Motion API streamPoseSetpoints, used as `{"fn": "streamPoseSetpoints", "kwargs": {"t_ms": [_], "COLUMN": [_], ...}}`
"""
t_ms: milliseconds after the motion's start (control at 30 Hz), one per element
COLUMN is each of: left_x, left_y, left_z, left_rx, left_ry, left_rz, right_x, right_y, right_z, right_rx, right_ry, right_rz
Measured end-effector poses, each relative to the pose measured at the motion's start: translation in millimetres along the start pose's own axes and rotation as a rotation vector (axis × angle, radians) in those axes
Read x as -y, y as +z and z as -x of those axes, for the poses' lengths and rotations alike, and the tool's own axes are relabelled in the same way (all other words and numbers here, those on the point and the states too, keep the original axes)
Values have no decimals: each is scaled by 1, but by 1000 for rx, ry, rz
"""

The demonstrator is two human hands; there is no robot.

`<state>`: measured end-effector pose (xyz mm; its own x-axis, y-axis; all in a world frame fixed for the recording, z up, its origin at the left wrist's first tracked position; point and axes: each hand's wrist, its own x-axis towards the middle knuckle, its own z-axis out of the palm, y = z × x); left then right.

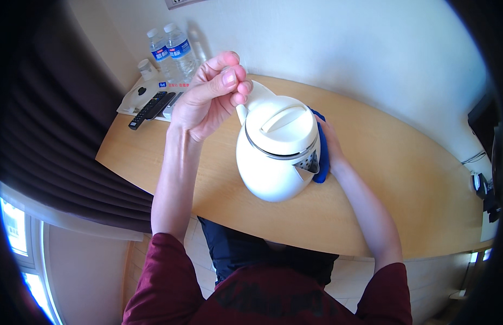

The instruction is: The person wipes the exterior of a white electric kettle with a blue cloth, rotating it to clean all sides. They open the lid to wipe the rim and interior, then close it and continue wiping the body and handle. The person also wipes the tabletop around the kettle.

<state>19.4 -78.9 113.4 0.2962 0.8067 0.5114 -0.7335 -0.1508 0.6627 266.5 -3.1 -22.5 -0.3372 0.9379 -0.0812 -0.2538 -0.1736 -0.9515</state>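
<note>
A white electric kettle (276, 162) with its lid closed stands in front of me, its metal spout and perforated strainer turned toward the lower right. My right hand (329, 138) presses a blue cloth (324, 156) against the kettle's right side; part of that hand is hidden behind the kettle. My left hand (215, 95) is raised beside the kettle's handle at the upper left, fingers curled and thumb near the fingertips. Whether it touches the handle or pinches anything small cannot be told.
The kettle is on a curved wooden desk (398, 162) against a white wall. At its back left, a white tray (127, 101) bears remote controls (148, 109), two water bottles (180, 50) and a cup (146, 69). A dark curtain (72, 162) hangs left; cables and black devices (481, 187) are at far right.
</note>
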Motion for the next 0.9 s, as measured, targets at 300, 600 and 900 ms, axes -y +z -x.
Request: {"fn": "streamPoseSetpoints", "kwargs": {"t_ms": [300, 600, 900], "left_x": [18, 36, 47], "left_y": [-36, -40, -50], "left_z": [-9, -1, 4], "left_rx": [-356, -276, -300], "left_ry": [295, 314, 264], "left_rz": [-790, -799, -703], "right_x": [1, -9, -4], "right_y": [0, -11, -8], "right_z": [-2, -11, -1], "right_rx": [69, 114, 56], "right_ry": [-27, 11, -51], "right_rz": [1, -69, -19]}}
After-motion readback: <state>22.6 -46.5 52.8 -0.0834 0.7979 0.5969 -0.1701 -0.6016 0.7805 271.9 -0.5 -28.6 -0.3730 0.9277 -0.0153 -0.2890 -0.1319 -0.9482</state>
